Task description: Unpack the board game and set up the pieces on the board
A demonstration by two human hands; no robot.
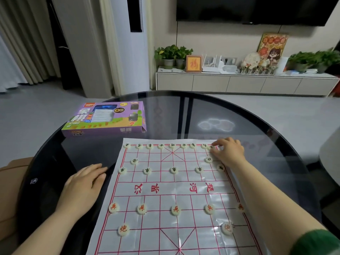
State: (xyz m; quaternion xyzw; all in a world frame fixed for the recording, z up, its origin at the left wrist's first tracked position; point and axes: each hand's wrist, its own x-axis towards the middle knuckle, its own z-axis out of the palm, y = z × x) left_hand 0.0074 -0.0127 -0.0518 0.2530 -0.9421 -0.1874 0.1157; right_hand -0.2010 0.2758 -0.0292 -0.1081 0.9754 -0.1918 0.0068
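Sleeve: green knitted cuff point(316, 242) on the right forearm, which lies along the board's right margin.
Board: thin white plastic sheet printed with a red grid point(191, 218), glossy and creased, flat on the round dark glass tabletop point(202, 116).
Pieces: small round white discs with red characters point(175, 209) on the near half, black-marked discs point(161, 145) on the far half; the nearest rank is out of frame.
Right grip point(229, 151): fingers curled, thumb and forefinger pinched on the far right corner disc point(211, 147).
Left grip point(82, 183): fingers straight, flat on the glass just beside the sheet, holding nothing.
Box: purple cardboard carton point(104, 118), on the tabletop beyond the board's far left corner.
Risk: the sheet looks light and slick on glass (nothing pins it), so a dragging forearm could shift it and slide discs off their crossings; the two red discs just beside that arm seem most exposed.
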